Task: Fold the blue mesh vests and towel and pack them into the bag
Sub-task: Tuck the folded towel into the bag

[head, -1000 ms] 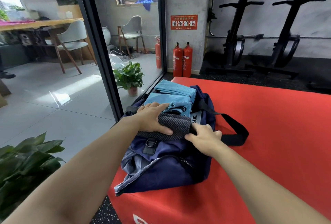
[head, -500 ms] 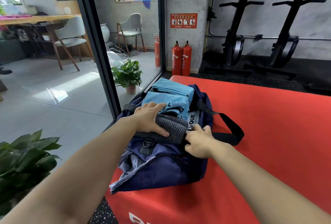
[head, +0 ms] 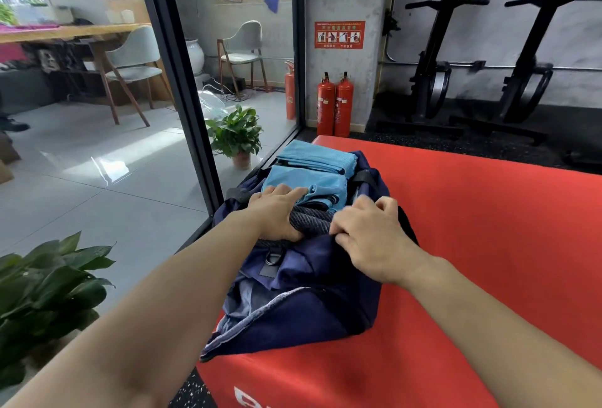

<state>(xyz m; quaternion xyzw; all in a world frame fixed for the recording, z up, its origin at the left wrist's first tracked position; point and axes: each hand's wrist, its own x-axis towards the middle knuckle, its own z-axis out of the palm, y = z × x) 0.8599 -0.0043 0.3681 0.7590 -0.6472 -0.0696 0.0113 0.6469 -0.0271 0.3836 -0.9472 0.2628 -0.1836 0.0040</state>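
A navy bag lies open on the near left corner of a red padded platform. Folded light blue mesh vests fill its far end. A rolled dark grey towel sits at the bag's opening, just in front of the vests. My left hand lies over the towel's left part, fingers wrapped round it and reaching onto the vests. My right hand pinches the bag's navy edge beside the towel's right end, covering that end.
A glass wall with a black frame runs close along the platform's left side. Potted plants stand behind it and at my lower left. Fire extinguishers and black exercise machines stand beyond the platform.
My right hand has moved up from the bag's side onto its edge over the towel's right end. The towel sits deeper in the bag. The bag's white label is now hidden.
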